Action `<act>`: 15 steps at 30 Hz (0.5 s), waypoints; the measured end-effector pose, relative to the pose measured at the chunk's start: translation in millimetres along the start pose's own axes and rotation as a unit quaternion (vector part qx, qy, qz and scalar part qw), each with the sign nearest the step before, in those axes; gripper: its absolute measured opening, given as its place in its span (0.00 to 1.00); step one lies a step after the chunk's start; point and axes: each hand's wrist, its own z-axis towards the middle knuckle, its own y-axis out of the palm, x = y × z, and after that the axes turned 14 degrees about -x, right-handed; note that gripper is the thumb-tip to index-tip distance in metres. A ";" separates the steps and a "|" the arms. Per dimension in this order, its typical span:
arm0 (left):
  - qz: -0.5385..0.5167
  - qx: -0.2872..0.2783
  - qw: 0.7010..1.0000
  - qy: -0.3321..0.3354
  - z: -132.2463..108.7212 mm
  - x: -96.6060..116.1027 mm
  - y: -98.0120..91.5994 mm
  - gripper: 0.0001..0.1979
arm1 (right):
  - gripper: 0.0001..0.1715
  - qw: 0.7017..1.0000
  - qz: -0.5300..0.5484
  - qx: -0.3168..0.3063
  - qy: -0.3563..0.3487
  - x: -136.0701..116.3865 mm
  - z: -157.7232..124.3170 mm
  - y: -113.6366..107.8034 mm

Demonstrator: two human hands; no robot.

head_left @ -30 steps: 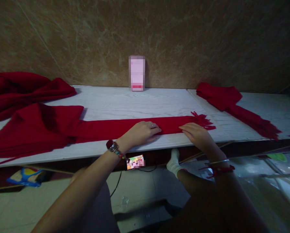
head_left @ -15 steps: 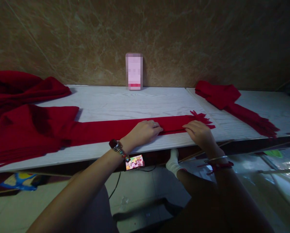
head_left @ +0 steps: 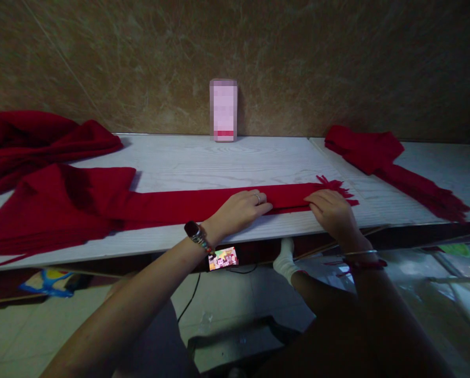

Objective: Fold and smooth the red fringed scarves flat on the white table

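A red scarf (head_left: 180, 206) with a fringed end lies lengthwise along the white wood-grain board, folded into a narrow strip on the right and wider and bunched at the left. My left hand (head_left: 243, 209), with a ring, watch and beaded bracelet, rests on the strip's middle, its fingers curled together at the near edge. Close to the fringe, my right hand (head_left: 332, 211) pinches the same edge between thumb and fingers. The fingertips of both hands are partly hidden.
The white board (head_left: 203, 157) meets a brown marbled wall. A phone (head_left: 224, 111) leans there, its screen blurred. A second red scarf (head_left: 380, 152) lies at right, more red cloth (head_left: 42, 142) at back left. Below the front edge are a lit screen (head_left: 223, 259) and a socked foot (head_left: 285, 260).
The whole view has shifted a little, so everything appears slightly farther right and mostly higher. Both hands keep about the same places on the scarf.
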 end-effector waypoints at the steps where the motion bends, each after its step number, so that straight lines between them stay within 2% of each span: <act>1: 0.003 -0.004 1.000 0.003 0.4 0.2 -0.1 0.12 | 0.16 1.000 -0.006 -0.002 -0.001 2.1 -1.9 0.3; 5: 0.007 -0.022 0.999 0.026 2.1 0.7 0.2 0.11 | 0.14 1.000 -0.027 0.016 0.000 9.5 -9.0 -2.0; 11: 0.008 0.003 1.000 0.008 1.2 0.2 -2.1 0.14 | 0.14 0.996 -0.052 0.055 0.056 8.8 -1.7 -10.6; 15: -0.048 -0.022 0.998 0.017 0.2 -1.0 0.1 0.15 | 0.14 0.998 -0.060 0.008 0.032 9.9 1.4 -6.1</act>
